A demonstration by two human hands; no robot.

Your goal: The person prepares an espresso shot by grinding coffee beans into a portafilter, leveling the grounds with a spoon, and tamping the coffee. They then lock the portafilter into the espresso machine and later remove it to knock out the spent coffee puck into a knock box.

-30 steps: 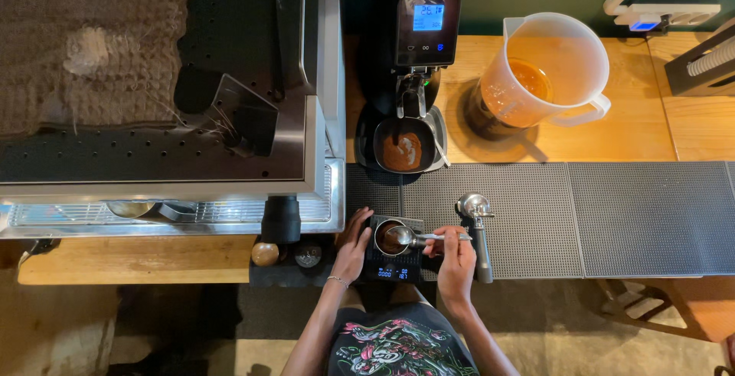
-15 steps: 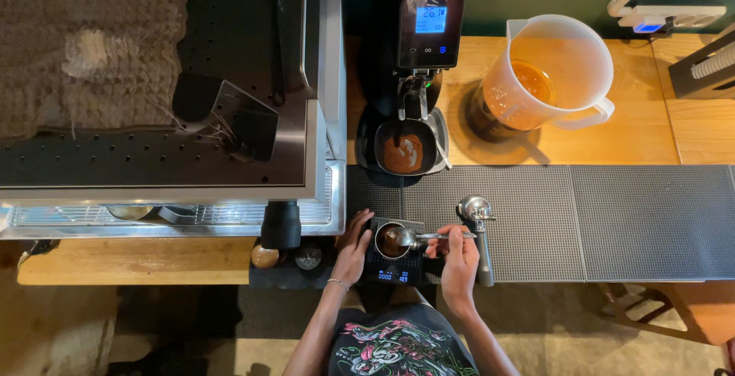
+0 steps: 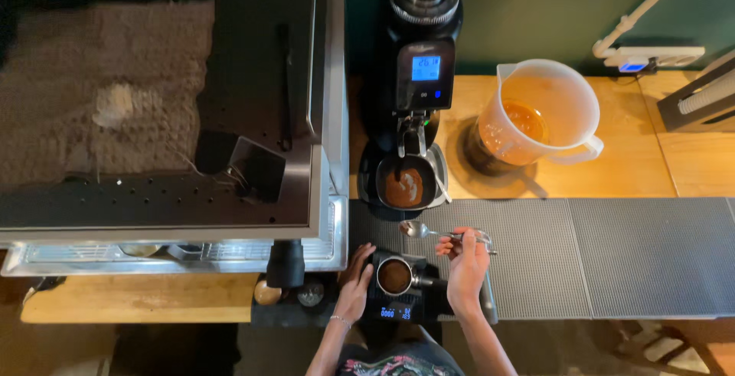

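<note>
Sitting between both hands, coffee basket (image 3: 395,276): left hand (image 3: 354,282) cupping, right hand (image 3: 464,265) pinching spoon (image 3: 429,231).

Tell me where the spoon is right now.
In the head view the spoon is held up by the right hand over the grey mat, between the grinder's coffee tray and the coffee basket on the scale.

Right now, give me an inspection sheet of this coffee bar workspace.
Surface: wooden counter with grey mats.
Job's things: portafilter basket of grounds on a small scale; spoon.
Clutter: plastic jug; grinder over a cup of grounds; espresso machine.
Grippers: left hand touches the basket; right hand holds the spoon above the mat.
Cables: nothing seen.
Surroundings: green wall, white pipe.
</note>
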